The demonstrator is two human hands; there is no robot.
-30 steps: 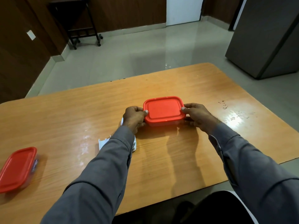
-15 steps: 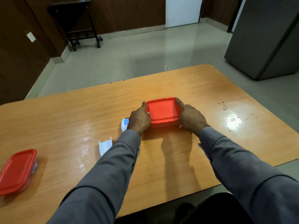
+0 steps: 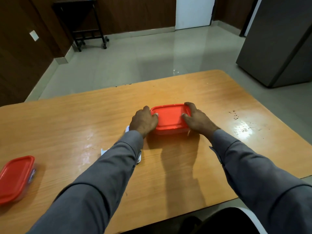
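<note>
Here, the box: a clear container with a red lid (image 3: 170,118) sits flat on the wooden table (image 3: 76,119), about mid-table and a little toward the far edge.
Long axis: runs left to right across the table, lid facing up, short ends toward the two hands.
Left hand (image 3: 143,121): grips the left short end, fingers curled round the side, thumb tip on the lid's rim.
Right hand (image 3: 198,121): grips the right short end, fingers hooked over the far right corner, thumb tip on the lid.
Count of boxes: two. The second red-lidded box (image 3: 16,178) lies at the left near edge, well apart from the first, its long axis running roughly near to far.
Count of hands: two, both in grey sleeves.
White pieces: two small ones, one (image 3: 127,128) just beside the left wrist, one (image 3: 103,151) under the left sleeve; mostly hidden, perhaps plastic.
Beyond the table: one black trolley (image 3: 84,22) by the wall, one grey cabinet (image 3: 278,48) at right.
</note>
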